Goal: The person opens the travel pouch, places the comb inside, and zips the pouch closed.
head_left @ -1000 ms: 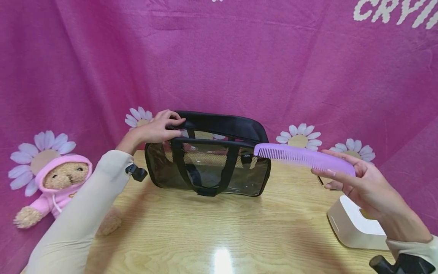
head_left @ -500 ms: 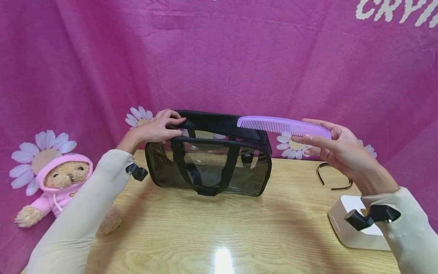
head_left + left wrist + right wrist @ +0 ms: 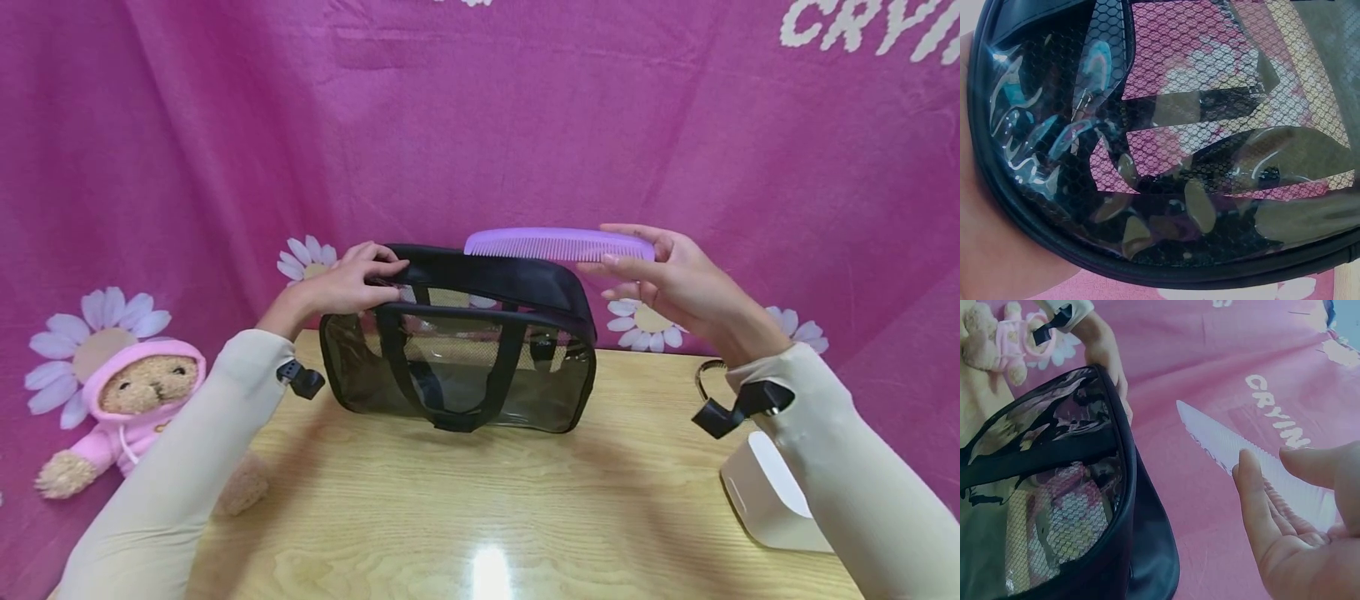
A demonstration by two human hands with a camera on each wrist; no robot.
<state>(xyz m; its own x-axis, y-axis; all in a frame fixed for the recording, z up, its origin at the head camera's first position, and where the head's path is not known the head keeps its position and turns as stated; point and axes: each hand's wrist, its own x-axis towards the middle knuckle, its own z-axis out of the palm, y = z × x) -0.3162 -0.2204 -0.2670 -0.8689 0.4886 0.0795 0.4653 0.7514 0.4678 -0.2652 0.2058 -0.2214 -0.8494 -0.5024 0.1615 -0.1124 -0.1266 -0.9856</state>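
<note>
A see-through bag (image 3: pixel 465 358) with black trim and two black handles stands upright, its top open and the black lid (image 3: pixel 525 279) raised at the back. My left hand (image 3: pixel 348 279) holds the bag's upper left corner, fingers on the lid and thumb by the front rim. In the left wrist view the bag's clear end panel and mesh (image 3: pixel 1191 62) fill most of the picture. My right hand (image 3: pixel 675 271) pinches a purple comb (image 3: pixel 555 242) by its right end. The comb lies level above the lid, teeth facing down, overlapping the lid's upper edge in the head view.
A teddy bear in a pink hoodie (image 3: pixel 146 392) sits at the left. At the right are a white box (image 3: pixel 765 492), partly behind my right sleeve, and a dark headband (image 3: pixel 708 375). A pink cloth with daisies (image 3: pixel 480 125) hangs behind the wooden table (image 3: pixel 420 517).
My right hand has carried the comb up and to the left, from beside the bag's right end to above its lid. The left hand has stayed at the bag's corner.
</note>
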